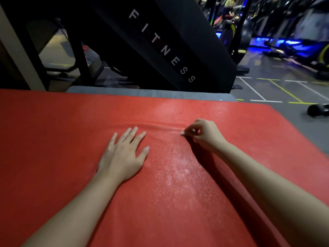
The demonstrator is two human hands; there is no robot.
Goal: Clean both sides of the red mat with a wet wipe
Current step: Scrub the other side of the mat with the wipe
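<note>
One FITNESS panel (161, 46), left hand (122, 157) flat on red mat (53, 139)

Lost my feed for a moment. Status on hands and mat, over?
Left hand flat on red mat. Right hand pinches a crease in it. No wipe in view. Dark object on floor, off the mat.

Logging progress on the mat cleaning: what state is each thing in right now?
red mat: spread flat, with a glistening patch in the middle and a wrinkled ridge between the hands.
left hand: open, palm pressed flat on the mat.
right hand: fingers curled, apparently pinching the mat's ridge.
dumbbell: lying on the floor.
</note>
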